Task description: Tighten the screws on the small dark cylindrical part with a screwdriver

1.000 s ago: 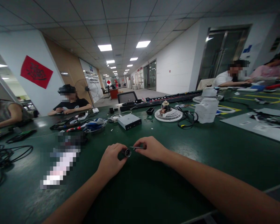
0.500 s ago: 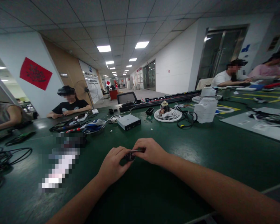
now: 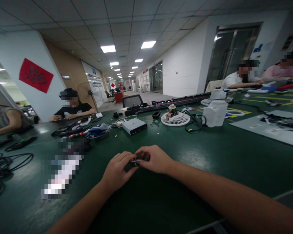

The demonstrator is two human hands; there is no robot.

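Above the green tabletop, my left hand (image 3: 117, 172) pinches a small dark rounded part (image 3: 133, 162) between thumb and fingers. Its exact kind cannot be made out. From the right, my right hand (image 3: 158, 159) grips a thin, flat metallic piece (image 3: 143, 160), which lies against the dark part. My right fingertips touch or nearly touch my left ones there. Fingers partly cover both small things.
Ahead are a grey-white box-shaped drive (image 3: 134, 126), a small black tray (image 3: 156, 114), a round white fan grille (image 3: 175, 119) with a motor, and a white plastic housing (image 3: 215, 113). Tools and a blue cloth (image 3: 99, 130) lie left; cables (image 3: 7, 165) further left. Other people sit around the table.
My right hand has shifted slightly left and curled its fingers more, bringing the thin piece across the front of the dark part. My left hand stays almost in place.
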